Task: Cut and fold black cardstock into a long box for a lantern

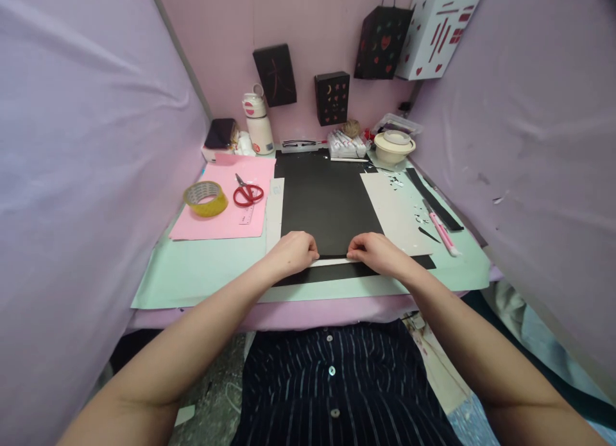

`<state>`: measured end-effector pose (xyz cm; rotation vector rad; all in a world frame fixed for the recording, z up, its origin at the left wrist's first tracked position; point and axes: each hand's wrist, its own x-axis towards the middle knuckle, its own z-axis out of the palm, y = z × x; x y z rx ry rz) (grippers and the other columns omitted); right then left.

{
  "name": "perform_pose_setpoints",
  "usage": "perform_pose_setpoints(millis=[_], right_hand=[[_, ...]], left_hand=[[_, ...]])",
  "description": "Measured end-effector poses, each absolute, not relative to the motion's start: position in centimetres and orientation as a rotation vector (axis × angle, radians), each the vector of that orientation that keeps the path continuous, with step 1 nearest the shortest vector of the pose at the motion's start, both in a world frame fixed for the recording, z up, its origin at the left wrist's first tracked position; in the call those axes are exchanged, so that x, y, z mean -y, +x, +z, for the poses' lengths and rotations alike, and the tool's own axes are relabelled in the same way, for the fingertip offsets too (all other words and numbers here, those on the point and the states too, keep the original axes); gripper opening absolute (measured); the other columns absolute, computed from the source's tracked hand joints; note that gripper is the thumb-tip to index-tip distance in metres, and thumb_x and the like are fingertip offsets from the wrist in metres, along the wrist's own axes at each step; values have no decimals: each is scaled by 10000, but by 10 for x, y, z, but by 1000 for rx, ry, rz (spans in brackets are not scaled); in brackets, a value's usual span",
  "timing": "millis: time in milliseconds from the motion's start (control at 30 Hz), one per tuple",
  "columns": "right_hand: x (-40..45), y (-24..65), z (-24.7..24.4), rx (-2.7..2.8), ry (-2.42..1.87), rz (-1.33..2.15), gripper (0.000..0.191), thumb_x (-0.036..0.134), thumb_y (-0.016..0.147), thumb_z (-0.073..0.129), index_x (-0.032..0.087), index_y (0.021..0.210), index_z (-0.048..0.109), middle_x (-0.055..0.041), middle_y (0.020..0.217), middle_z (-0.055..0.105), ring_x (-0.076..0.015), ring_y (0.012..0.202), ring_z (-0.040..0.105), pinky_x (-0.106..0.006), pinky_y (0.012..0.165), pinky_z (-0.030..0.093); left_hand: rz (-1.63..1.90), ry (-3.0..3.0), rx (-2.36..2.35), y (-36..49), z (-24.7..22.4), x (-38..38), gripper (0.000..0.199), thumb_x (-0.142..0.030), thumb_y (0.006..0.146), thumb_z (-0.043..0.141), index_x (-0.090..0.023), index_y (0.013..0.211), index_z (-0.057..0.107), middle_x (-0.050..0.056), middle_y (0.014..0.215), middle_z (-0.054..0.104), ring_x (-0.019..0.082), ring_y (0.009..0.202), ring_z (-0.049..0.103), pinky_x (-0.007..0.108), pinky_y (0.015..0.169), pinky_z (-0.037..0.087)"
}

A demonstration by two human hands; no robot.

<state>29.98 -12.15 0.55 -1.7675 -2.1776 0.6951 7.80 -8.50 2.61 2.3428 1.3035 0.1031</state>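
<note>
Paper [328,205], black, spreads beyond fingers [312,243]; left hand [296,248] and right hand [375,250] pinch its edge narrowly; even pressure likely keeps it straight.

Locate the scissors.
Head view, left side: the scissors lie on the pink paper, just right of the yellow tape.

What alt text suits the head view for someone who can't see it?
A person's left hand and right hand pinch the near edge of a black sheet over a mint-green table cover. At left, red-handled scissors and a yellow tape roll lie on pink paper; at right, a pink craft knife.
</note>
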Motion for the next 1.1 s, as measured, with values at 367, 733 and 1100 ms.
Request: perform_pose_setpoints(millis=[367, 733, 1100], right_hand=[[132, 243, -5, 2243, -1630, 404, 110, 191, 862, 605, 203, 754, 612, -30, 795, 624, -187, 798, 567, -293, 683, 344], [126, 247, -3, 2131, -1640, 667, 127, 174, 836, 597, 199, 713, 617, -24, 788, 623, -171, 798, 561, -274, 714, 371], [117, 251, 3, 2166, -1671, 785, 85, 191, 799, 612, 203, 718, 633, -1, 773, 637, -154, 751, 556, -257, 665, 350]], left_hand=[[208, 2374, -1247, 70, 19, 93, 137, -161, 776, 570, -201, 702, 678, 14, 681, 662, 182, 660, 608, 276, 598, 408], [660, 2268, -1311, 17, -2, 111, 128, -244, 842, 603, -190, 734, 644, 22, 782, 637, 187, 786, 592, 308, 735, 445], [296, 2145, -1601, 29, 11, 101, 160, -322, 797, 620, -200, 704, 667, 37, 828, 679, 232, 853, 606, 327, 727, 399]])
